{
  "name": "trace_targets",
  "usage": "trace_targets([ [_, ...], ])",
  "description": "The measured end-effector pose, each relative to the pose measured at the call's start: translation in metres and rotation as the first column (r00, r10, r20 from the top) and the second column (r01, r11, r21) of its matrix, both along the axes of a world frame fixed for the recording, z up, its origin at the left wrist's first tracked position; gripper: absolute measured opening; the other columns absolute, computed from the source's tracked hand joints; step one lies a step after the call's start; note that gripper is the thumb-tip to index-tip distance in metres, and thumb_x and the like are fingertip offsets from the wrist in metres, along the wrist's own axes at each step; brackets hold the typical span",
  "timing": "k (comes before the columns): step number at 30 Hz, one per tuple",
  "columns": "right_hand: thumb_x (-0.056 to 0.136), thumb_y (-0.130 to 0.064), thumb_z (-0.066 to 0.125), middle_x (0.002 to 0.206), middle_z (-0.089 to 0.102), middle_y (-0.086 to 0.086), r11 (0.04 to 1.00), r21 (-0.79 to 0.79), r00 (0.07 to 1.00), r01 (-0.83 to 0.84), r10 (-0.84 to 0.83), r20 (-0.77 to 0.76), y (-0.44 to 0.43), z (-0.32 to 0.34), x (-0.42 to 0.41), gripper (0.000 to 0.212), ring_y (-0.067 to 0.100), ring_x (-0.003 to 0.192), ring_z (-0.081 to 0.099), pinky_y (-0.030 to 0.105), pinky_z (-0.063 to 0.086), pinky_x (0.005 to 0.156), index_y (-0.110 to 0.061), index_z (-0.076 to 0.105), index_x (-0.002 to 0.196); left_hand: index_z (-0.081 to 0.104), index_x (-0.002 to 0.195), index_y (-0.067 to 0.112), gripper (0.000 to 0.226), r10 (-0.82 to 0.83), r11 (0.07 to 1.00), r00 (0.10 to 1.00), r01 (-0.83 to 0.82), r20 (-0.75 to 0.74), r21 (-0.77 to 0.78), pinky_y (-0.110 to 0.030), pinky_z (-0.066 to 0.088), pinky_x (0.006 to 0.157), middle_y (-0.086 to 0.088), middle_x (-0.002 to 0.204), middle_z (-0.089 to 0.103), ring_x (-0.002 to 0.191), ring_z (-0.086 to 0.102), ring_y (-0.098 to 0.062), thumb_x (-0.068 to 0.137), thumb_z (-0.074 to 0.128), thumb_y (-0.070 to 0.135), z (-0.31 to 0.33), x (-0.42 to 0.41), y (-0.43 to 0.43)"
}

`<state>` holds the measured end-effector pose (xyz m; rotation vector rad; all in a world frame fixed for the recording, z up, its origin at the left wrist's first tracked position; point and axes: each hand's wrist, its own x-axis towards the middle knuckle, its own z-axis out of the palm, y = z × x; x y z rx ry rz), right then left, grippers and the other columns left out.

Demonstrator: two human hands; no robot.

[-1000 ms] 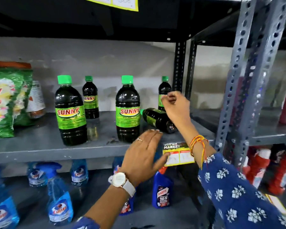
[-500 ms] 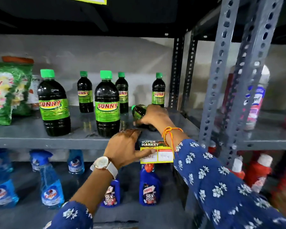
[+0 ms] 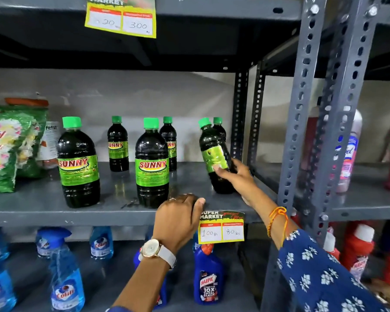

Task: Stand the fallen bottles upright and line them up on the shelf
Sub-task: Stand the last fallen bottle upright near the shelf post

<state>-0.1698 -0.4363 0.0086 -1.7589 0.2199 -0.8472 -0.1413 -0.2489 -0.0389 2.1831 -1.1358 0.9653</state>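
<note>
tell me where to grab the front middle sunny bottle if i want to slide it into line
Grip the front middle SUNNY bottle around its labelled belly, coming from the front right. It stands upright, that band is its widest, straightest part, and the shelf on that side is bare. The left hand rests on the shelf edge just in front of it, likely closest. The narrow neck under the green cap would probably tip it.

Right hand (image 3: 234, 176) clasped, left (image 3: 178, 218) flat
</note>
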Motion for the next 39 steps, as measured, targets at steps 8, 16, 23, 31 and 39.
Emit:
trace_targets([
  [8,0.080,-0.004,0.064,0.125,0.058,0.015,0.975,0.063,0.970,-0.211,0.217,-0.108,-0.012,-0.002,-0.008,0.041,0.025,0.117,0.053,0.035,0.038,0.104,-0.012,0.051,0.118,0.066,0.079,0.017,0.053,0.011,0.998,1.000,-0.011,0.001,-0.056,-0.026,0.035,0.047,-0.004,0.071,0.069,0.059,0.062,-0.026,0.091,0.022,0.043,0.000,0.001,-0.002],
  [16,0.053,-0.025,0.087,0.100,0.060,-0.004,0.998,-0.050,0.997,0.034,-0.037,-0.063,-0.013,-0.007,0.000,0.071,0.012,0.094,0.060,0.033,0.047,0.088,-0.024,0.038,0.104,0.066,0.066,0.016,0.049,0.042,0.994,0.999,-0.040,0.018,-0.104,-0.022,0.030,0.043,-0.005,0.059,0.067,0.048,0.059,-0.026,0.091,0.030,0.037,-0.001,0.002,-0.006],
  [23,0.060,-0.030,0.082,0.110,0.061,0.000,1.000,-0.017,1.000,0.000,0.000,-0.029,-0.016,-0.005,0.002,0.068,0.013,0.100,0.058,0.029,0.044,0.086,-0.021,0.040,0.113,0.065,0.062,0.017,0.044,0.048,0.991,0.996,-0.039,0.069,-0.125,-0.021,0.033,0.043,-0.003,0.059,0.067,0.047,0.059,-0.024,0.090,0.035,0.033,-0.001,0.002,-0.008],
  [31,0.073,-0.006,0.069,0.115,0.062,0.009,0.992,0.082,0.992,-0.096,0.102,-0.071,-0.022,-0.007,0.004,0.050,0.027,0.112,0.056,0.041,0.040,0.102,-0.017,0.044,0.114,0.064,0.062,0.017,0.042,0.043,0.990,0.997,-0.034,0.065,-0.137,-0.020,0.029,0.045,-0.002,0.056,0.066,0.045,0.057,-0.022,0.090,0.037,0.032,-0.004,0.001,-0.008],
  [39,0.065,-0.011,0.080,0.110,0.059,0.003,0.999,0.022,1.000,-0.026,0.026,-0.002,-0.015,-0.005,0.000,0.061,0.014,0.098,0.058,0.020,0.046,0.078,-0.015,0.045,0.115,0.061,0.055,0.015,0.042,0.062,0.988,0.997,-0.055,0.040,-0.148,-0.021,0.024,0.044,-0.002,0.047,0.059,0.038,0.052,-0.021,0.088,0.038,0.030,-0.003,0.003,-0.010],
])
